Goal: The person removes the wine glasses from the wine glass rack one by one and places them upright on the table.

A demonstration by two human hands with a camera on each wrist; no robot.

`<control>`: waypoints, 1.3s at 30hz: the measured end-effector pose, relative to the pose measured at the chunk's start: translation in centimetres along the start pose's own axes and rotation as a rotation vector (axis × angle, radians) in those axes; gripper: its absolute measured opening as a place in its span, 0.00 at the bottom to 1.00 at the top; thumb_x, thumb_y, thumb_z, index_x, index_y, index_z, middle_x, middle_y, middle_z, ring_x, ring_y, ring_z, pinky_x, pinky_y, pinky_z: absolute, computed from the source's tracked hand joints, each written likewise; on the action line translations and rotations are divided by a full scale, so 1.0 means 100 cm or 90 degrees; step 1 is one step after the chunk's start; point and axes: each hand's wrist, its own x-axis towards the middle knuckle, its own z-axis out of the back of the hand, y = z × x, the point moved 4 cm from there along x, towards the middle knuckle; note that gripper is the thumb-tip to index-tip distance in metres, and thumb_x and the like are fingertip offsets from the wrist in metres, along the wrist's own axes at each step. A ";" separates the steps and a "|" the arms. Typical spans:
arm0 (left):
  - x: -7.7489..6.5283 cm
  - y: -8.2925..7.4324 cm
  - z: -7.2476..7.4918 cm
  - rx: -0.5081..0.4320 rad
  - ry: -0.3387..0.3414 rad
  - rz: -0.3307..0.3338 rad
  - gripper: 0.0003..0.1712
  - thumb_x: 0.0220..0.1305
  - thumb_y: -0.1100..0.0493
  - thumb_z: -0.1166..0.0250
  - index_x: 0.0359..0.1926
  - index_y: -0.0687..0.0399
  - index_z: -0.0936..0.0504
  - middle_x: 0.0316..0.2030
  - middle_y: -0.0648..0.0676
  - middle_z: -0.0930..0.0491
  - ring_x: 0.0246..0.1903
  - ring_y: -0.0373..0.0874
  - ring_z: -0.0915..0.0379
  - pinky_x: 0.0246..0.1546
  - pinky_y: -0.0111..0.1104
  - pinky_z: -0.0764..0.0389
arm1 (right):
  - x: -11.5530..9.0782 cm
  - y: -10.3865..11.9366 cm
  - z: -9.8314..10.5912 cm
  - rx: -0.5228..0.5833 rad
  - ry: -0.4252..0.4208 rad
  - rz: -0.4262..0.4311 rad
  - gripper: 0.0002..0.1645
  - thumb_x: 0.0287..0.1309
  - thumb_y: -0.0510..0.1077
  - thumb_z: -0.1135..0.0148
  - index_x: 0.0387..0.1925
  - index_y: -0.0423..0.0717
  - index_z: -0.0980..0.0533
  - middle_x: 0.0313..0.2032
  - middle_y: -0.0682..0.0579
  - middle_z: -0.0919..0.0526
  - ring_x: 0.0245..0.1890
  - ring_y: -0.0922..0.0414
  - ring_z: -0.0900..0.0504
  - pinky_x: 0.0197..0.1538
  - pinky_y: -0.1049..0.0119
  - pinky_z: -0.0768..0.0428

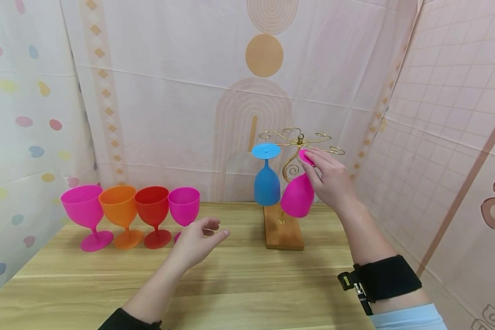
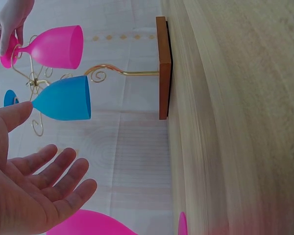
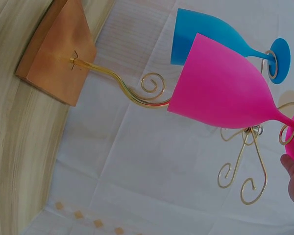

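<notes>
In the head view my right hand [image 1: 333,179] pinches the foot of a pink plastic goblet [image 1: 298,196], which hangs upside down and slightly tilted. Its stem sits in a curled hook of the gold wire rack [image 3: 255,147], as the right wrist view shows. Beside it a blue goblet [image 1: 266,187] hangs bowl-down from another hook. My left hand [image 1: 198,242] hovers over the table with fingers loosely bent, holding nothing. Just behind that hand stands an upright pink goblet [image 1: 184,204], its foot partly hidden.
Left of that goblet, a red goblet [image 1: 151,208], an orange goblet [image 1: 118,208] and a larger pink goblet [image 1: 82,206] stand upright in a row. The rack rises from a wooden base [image 1: 283,233] on the wood-grain table [image 1: 247,284]. Patterned cloth [image 1: 161,114] hangs behind.
</notes>
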 end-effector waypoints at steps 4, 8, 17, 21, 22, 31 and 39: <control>0.000 0.000 0.000 -0.002 0.001 -0.001 0.31 0.61 0.41 0.27 0.60 0.51 0.19 0.52 0.52 0.18 0.50 0.49 0.21 0.44 0.41 0.14 | 0.003 0.001 0.000 0.001 0.007 -0.009 0.23 0.68 0.44 0.35 0.62 0.40 0.21 0.61 0.44 0.19 0.65 0.45 0.25 0.64 0.47 0.25; 0.000 0.000 0.000 -0.002 0.002 -0.001 0.31 0.61 0.41 0.27 0.60 0.51 0.19 0.52 0.51 0.18 0.50 0.49 0.21 0.44 0.41 0.15 | 0.005 0.003 -0.001 -0.006 0.020 -0.018 0.23 0.69 0.44 0.36 0.62 0.40 0.21 0.62 0.44 0.20 0.66 0.45 0.25 0.63 0.47 0.24; 0.000 -0.001 0.000 -0.003 0.001 -0.001 0.30 0.61 0.43 0.27 0.60 0.51 0.19 0.53 0.54 0.18 0.50 0.50 0.21 0.44 0.41 0.15 | 0.016 0.009 -0.002 -0.015 0.031 -0.017 0.23 0.70 0.46 0.38 0.62 0.40 0.21 0.61 0.44 0.20 0.65 0.46 0.25 0.60 0.48 0.21; 0.000 -0.001 0.000 -0.003 0.000 0.001 0.30 0.61 0.42 0.27 0.60 0.51 0.19 0.53 0.54 0.18 0.50 0.50 0.21 0.45 0.41 0.15 | 0.019 0.008 -0.004 -0.009 0.041 -0.031 0.23 0.71 0.46 0.38 0.62 0.40 0.21 0.62 0.44 0.20 0.66 0.46 0.26 0.62 0.48 0.23; 0.000 -0.001 -0.001 -0.003 0.000 0.001 0.30 0.61 0.43 0.27 0.60 0.51 0.19 0.53 0.55 0.18 0.50 0.50 0.21 0.45 0.41 0.15 | 0.020 0.007 -0.004 -0.008 0.044 -0.034 0.23 0.71 0.46 0.39 0.62 0.40 0.21 0.62 0.44 0.20 0.66 0.46 0.26 0.62 0.48 0.23; 0.000 -0.004 -0.002 -0.004 -0.002 0.001 0.30 0.61 0.43 0.27 0.60 0.51 0.19 0.52 0.53 0.18 0.50 0.50 0.21 0.45 0.41 0.15 | 0.023 -0.001 -0.007 -0.001 0.067 -0.067 0.24 0.73 0.47 0.40 0.64 0.41 0.23 0.63 0.44 0.21 0.67 0.46 0.27 0.63 0.47 0.24; 0.002 0.000 -0.004 0.008 -0.009 -0.006 0.30 0.61 0.41 0.27 0.59 0.50 0.19 0.51 0.51 0.18 0.49 0.48 0.21 0.45 0.41 0.15 | 0.027 -0.006 -0.007 0.001 0.063 -0.073 0.24 0.73 0.47 0.41 0.63 0.39 0.22 0.62 0.43 0.21 0.65 0.45 0.25 0.63 0.47 0.24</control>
